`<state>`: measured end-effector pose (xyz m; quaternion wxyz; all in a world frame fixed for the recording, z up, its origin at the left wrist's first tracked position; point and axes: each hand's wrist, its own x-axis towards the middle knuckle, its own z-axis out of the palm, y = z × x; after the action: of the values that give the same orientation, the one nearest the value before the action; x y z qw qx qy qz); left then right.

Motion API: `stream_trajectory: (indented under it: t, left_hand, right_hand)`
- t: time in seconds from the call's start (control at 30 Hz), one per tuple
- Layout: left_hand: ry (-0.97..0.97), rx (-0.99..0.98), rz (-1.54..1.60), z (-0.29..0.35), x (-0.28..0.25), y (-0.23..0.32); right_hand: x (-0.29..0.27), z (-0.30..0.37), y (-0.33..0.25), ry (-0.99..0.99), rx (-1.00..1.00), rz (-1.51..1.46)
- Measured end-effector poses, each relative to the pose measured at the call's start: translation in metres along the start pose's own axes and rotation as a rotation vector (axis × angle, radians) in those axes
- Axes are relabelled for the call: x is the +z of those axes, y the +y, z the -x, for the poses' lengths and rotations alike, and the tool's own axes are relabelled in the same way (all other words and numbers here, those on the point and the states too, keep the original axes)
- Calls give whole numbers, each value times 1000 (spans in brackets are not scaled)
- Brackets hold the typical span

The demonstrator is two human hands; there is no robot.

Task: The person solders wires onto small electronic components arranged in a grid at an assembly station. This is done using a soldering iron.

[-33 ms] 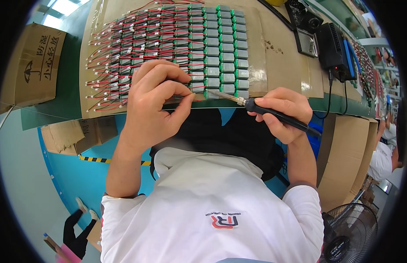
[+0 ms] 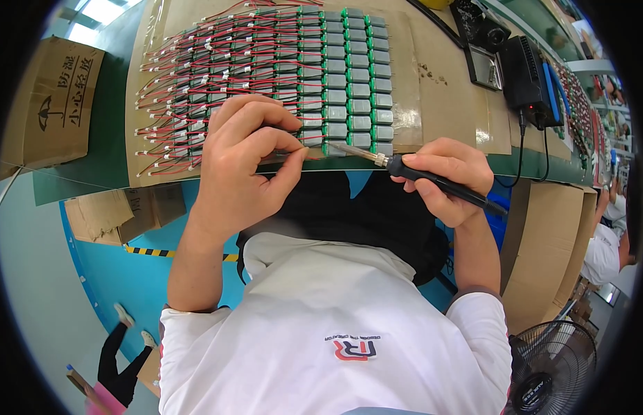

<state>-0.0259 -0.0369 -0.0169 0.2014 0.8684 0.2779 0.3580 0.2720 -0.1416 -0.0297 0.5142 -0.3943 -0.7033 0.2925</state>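
My right hand [image 2: 453, 181] grips a soldering iron [image 2: 396, 166] by its black handle. The metal tip points left and reaches the near end of rows of small grey blocks with green boards [image 2: 334, 69]. Whether it touches a board I cannot tell. Just left of the tip, my left hand [image 2: 242, 162] has thumb and index finger pinched on a thin red wire [image 2: 312, 158], its other fingers curled over the rows. Red and black wires with white connectors [image 2: 190, 86] spread leftward from the blocks. My left hand hides part of the nearest rows.
A black power unit [image 2: 526, 79] with cables and a metal tray [image 2: 485, 68] stand at the back right. Cardboard boxes sit left [image 2: 58, 100], below the bench [image 2: 124, 211] and right [image 2: 546, 242]. A fan [image 2: 550, 370] is at lower right. Someone's legs [image 2: 117, 356] show at lower left.
My hands, the soldering iron and the blocks look the same. At lower left, the other person's legs have shifted slightly.
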Motion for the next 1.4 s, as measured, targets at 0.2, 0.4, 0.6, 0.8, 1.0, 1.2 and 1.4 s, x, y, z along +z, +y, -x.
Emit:
stream_trajectory:
  t: [0.2,0.4,0.6,0.8,1.0,1.2,1.4]
  left_hand:
    - [-4,-4,1,0,0,0]
    - [-9,-4,0,0,-1,0]
    - [-1,8,5,-1,-1,-1]
    - [-7,9,2,-1,-1,0]
    - [-38,-18,-7,-1,-4,4]
    - [-39,-12,-5,0,-4,2]
    - [-59,0,-9,-5,-11,5]
  right_hand:
    - [-2,2,-2,39,42,-41]
    - [-2,1,0,19,-5,-34]
    - [-1,0,-1,23,2,-39]
    - [-2,-1,-2,26,-3,-40]
    - [-2,0,-3,31,4,-37]
    - [0,0,-2,41,3,-40]
    - [-2,-1,-3,45,11,-28]
